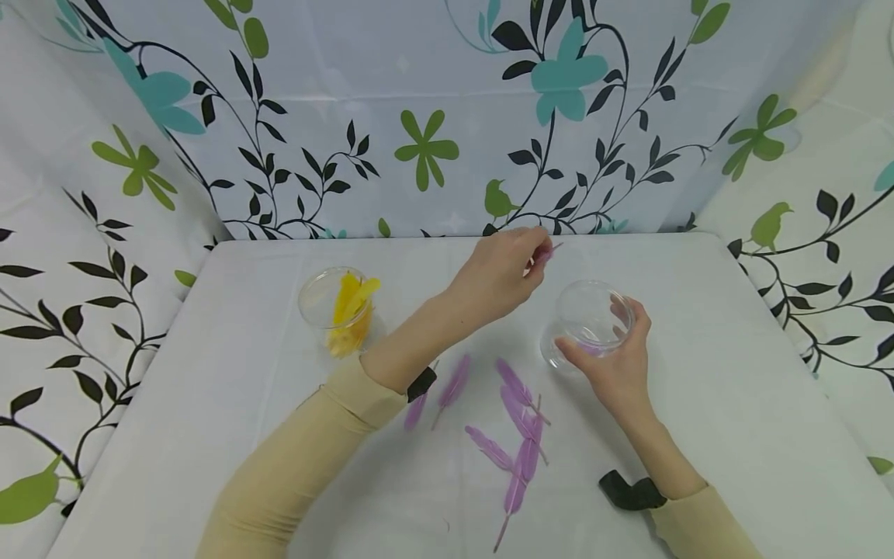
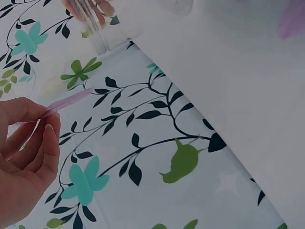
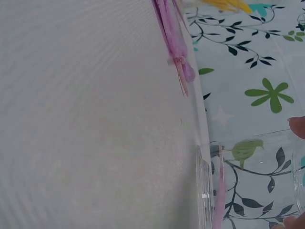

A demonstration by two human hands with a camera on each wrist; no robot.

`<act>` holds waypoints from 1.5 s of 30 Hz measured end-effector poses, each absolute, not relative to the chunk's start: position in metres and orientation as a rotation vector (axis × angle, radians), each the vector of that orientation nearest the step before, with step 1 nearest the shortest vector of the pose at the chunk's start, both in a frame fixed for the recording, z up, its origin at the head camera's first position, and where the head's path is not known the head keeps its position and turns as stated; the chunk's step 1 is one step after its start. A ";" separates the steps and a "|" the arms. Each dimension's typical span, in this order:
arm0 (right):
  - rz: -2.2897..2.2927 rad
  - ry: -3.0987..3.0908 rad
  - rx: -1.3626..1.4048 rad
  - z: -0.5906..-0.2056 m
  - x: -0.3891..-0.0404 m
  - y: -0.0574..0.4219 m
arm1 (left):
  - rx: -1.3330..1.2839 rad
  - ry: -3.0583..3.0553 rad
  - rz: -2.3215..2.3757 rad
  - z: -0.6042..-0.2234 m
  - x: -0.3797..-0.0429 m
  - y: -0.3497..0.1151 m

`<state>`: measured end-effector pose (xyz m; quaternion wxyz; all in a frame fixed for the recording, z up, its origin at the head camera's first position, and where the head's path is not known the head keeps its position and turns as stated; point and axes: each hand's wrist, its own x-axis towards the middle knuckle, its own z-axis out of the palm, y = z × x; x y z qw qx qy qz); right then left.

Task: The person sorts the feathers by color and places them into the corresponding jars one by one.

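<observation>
My left hand (image 1: pixel 499 272) is raised over the far part of the table. Between thumb and fingertips it pinches a light purple feather (image 2: pixel 71 99), whose tip sticks out past the fingers. My right hand (image 1: pixel 618 365) grips a clear round jar (image 1: pixel 578 307) from its right side, thumb in front and fingers behind. Inside that jar, low down, a purple feather (image 3: pixel 220 191) shows. Several more purple feathers (image 1: pixel 517 493) lie loose on the table between my forearms, some overlapping. Two others (image 1: pixel 455 382) lie near my left wrist, one partly covered by the black wrist strap.
A second clear jar (image 1: pixel 312 299) holding yellow feathers (image 1: pixel 349 307) stands on the left of the white table (image 1: pixel 230 326). Patterned cloth (image 1: pixel 335 70) with leaves and flowers hangs behind the table and along both sides.
</observation>
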<state>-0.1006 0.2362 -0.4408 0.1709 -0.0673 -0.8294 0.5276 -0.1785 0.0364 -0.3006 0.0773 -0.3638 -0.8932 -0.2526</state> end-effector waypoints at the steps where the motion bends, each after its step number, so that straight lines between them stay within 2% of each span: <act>1: 1.499 -2.353 -0.190 -0.441 -0.101 0.237 | -1.105 -2.673 -0.756 -0.298 -0.178 0.040; 11: 1.511 -2.317 -0.146 -0.444 -0.101 0.238 | -1.243 -2.689 -0.771 -0.296 -0.175 0.079; 24: 1.564 -2.274 -0.111 -0.444 -0.104 0.238 | -1.336 -2.924 -0.299 -0.329 -0.177 0.118; 33: 1.612 -2.303 -0.125 -0.443 -0.105 0.238 | -1.348 -3.001 -0.149 -0.343 -0.180 0.127; 45: 1.602 -2.313 -0.143 -0.443 -0.104 0.241 | -1.451 -2.996 -0.287 -0.337 -0.178 0.116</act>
